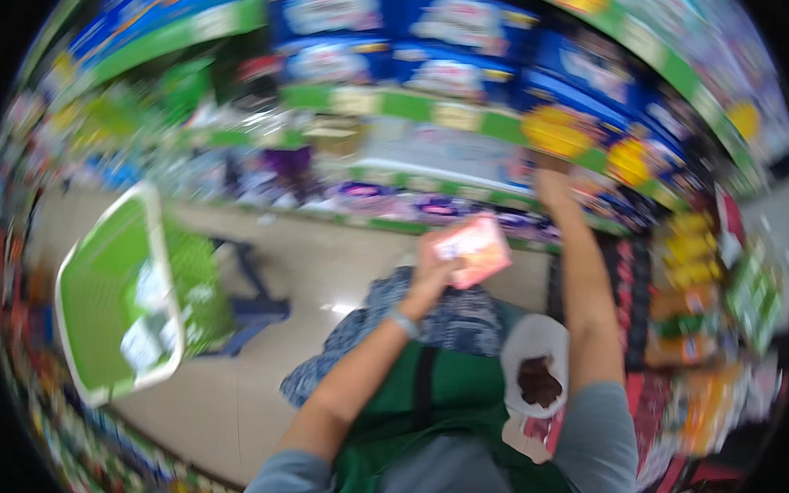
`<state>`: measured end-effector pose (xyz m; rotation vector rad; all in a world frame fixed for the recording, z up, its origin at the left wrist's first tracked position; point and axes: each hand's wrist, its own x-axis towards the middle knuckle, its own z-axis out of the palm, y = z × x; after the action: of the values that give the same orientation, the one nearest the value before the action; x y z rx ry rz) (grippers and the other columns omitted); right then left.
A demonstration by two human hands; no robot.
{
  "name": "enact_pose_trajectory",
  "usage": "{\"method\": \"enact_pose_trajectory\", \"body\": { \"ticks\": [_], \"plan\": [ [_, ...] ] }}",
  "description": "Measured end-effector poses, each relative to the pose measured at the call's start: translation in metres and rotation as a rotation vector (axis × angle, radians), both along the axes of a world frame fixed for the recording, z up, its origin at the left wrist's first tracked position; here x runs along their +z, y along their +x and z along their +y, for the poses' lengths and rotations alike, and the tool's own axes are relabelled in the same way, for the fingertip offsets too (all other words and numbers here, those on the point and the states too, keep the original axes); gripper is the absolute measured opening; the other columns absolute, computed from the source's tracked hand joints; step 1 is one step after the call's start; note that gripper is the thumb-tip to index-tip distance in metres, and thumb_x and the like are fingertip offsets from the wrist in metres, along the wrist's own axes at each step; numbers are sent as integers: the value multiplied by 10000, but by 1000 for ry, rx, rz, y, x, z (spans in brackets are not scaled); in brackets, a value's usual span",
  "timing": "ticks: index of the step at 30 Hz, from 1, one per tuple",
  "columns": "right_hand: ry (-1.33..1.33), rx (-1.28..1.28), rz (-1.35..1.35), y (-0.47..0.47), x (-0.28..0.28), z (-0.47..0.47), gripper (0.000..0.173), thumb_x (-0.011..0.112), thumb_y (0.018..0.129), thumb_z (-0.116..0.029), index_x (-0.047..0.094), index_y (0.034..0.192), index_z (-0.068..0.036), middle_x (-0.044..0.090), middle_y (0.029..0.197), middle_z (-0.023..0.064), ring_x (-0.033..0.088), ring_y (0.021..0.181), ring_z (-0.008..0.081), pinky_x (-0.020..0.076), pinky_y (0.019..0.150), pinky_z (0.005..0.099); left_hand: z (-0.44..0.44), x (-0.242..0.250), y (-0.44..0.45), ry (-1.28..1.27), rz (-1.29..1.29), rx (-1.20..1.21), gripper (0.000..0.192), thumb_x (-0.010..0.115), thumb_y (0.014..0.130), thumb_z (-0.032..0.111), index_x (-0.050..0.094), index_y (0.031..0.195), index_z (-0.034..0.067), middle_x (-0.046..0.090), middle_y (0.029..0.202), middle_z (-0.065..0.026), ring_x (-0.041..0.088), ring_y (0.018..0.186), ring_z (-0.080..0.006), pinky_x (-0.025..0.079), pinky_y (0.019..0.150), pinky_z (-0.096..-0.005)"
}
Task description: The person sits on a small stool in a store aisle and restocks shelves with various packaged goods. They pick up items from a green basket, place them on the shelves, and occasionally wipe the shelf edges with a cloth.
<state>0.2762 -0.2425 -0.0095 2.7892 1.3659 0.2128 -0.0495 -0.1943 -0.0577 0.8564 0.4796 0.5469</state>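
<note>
My left hand (433, 261) holds a pink packet (473, 249) in front of my body, with the thumb across its near face. My right hand (549, 165) reaches into the shelf unit under a green price rail (502, 128). Its fingers are hidden there, beside a yellow round shelf tag (556, 132), so what they touch cannot be seen. Left of that hand lies a pale shelf board (430, 152) with a few packets near its right end. Purple and white packs (439, 207) line the shelf below. The whole view is blurred.
At left, a green basket (102, 282) with a white rim holds several white packs (142, 343); a dark blue stool (257, 314) stands beside it. Blue packs (450, 26) fill the upper shelves. More goods (687, 285) are stacked close on my right.
</note>
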Motion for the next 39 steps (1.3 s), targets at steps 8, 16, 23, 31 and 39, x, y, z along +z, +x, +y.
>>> {"method": "enact_pose_trajectory", "body": {
  "ticks": [8, 16, 23, 31, 39],
  "plan": [
    [-71, -86, 202, -2, 22, -8, 677, 520, 753, -112, 343, 1406, -87, 290, 1476, 196, 249, 1383, 319, 200, 1133, 419, 0, 14, 10, -53, 153, -60, 731, 692, 706, 4, 275, 1306, 29, 475, 1194, -149, 521, 1081, -225, 475, 903, -332],
    [-215, -85, 241, 9, 22, 11, 692, 530, 815, -215, 272, 1437, -55, 272, 1503, 135, 210, 1407, 255, 150, 1149, 400, -8, 17, 24, -77, 191, -98, 706, 666, 752, 29, 260, 1329, 58, 454, 1242, -137, 511, 1116, -247, 469, 915, -370],
    [218, 66, -257, -28, 15, -7, 556, 593, 774, -148, 467, 1307, -50, 570, 1219, 113, 460, 1211, 261, 326, 1008, 402, -11, 24, 26, 13, 192, -48, 658, 646, 747, 12, 285, 1295, 67, 453, 1247, -121, 496, 1129, -232, 453, 933, -373],
    [649, -316, 29, -141, 4, -126, 835, 697, 726, -288, 294, 1413, -35, 525, 1225, 134, 466, 1054, 281, 331, 881, 412, -6, 39, 48, 352, 135, 64, 720, 652, 689, -33, 260, 1284, 67, 413, 1235, -115, 449, 1159, -233, 371, 1004, -341],
    [773, -433, 28, -179, -29, -201, 883, 760, 680, -371, 359, 1357, 29, 552, 1180, 154, 463, 1015, 311, 310, 891, 420, 10, 56, 155, 1610, -36, 160, 700, 804, 577, 29, 403, 1151, 29, 376, 1270, -231, 415, 1197, -405, 363, 1024, -433]
  ]
}}
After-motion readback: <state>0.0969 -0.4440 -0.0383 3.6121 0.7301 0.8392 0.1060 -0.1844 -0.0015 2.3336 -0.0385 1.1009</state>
